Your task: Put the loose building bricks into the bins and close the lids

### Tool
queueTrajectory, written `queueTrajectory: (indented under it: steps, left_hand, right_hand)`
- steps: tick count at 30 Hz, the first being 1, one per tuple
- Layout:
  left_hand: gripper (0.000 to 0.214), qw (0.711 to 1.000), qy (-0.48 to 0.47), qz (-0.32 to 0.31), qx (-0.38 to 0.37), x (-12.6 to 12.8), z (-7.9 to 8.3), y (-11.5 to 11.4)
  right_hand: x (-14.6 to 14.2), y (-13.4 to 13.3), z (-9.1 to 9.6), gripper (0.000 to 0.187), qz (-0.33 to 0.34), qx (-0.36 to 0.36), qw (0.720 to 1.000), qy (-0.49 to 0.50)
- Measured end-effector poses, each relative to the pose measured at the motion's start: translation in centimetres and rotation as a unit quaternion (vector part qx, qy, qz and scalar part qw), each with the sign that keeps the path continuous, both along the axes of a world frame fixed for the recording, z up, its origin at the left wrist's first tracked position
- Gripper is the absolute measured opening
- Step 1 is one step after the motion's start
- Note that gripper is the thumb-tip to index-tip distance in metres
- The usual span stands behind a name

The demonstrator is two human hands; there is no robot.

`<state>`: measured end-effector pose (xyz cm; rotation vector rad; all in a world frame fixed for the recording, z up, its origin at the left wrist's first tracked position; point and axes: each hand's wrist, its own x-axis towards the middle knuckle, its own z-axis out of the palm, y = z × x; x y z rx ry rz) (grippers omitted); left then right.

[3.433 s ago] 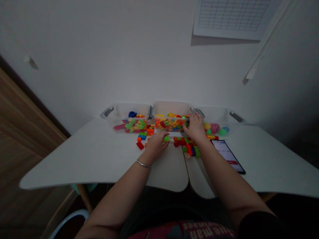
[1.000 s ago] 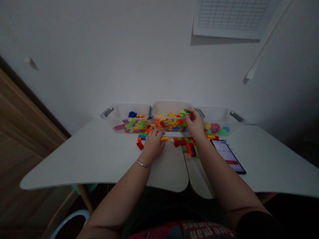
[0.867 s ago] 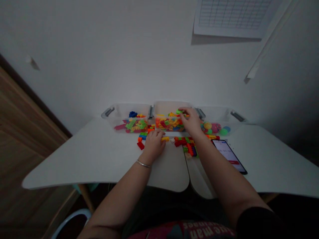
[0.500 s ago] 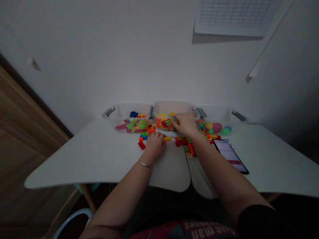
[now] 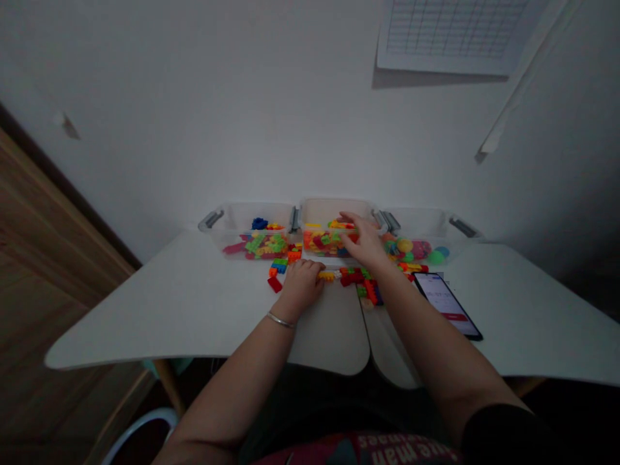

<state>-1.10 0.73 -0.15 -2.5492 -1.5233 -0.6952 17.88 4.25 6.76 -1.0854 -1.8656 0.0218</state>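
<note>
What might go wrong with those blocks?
The right hand reaching into the middle clear bin might tip it. Loose bricks lie close to the right forearm, so a bump might push them toward the phone or into the table's gap.

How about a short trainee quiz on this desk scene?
1. Which bin is the right hand over? A) left B) middle C) right
2. True or false: a metal bangle sits on the wrist of the left hand.
3. Fill in the blank: the smartphone on the white table lies with its screen facing ___.

Key: 1. B, the middle bin. 2. True. 3. Up.
</note>
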Motion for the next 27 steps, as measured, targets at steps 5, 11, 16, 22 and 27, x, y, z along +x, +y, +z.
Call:
queueTrajectory:
  steps: [5, 11, 16, 22, 27]
  left_hand:
    - [0.023, 0.999, -0.015, 0.021, 0.036, 0.1, 0.4, -0.4]
    - [0.017, 0.997, -0.027, 0.060, 0.051, 0.2, 0.4, -0.5]
    - [0.018, 0.997, -0.035, 0.059, 0.037, 0.1, 0.2, -0.4]
    - [0.019, 0.997, -0.030, 0.070, 0.026, 0.0, -0.1, 0.0]
    - [0.022, 0.996, -0.027, 0.082, -0.017, 0.1, 0.1, -0.2]
  right_hand:
    - [-0.1, -1.5, -1.7, 0.030, 0.000, 0.031, 0.986, 0.165]
    - [-1.5, -3.6, -5.8, 0.026, 0.042, -0.109, 0.965, 0.236]
    - [-1.6, -4.7, -7.0, 0.032, 0.050, -0.107, 0.993, 0.025]
    - [-1.7, -5.4, -7.3, 0.038, 0.007, -0.108, 0.988, -0.113]
    - [-2.0, -5.9, -7.7, 0.038, -0.014, -0.124, 0.974, -0.190]
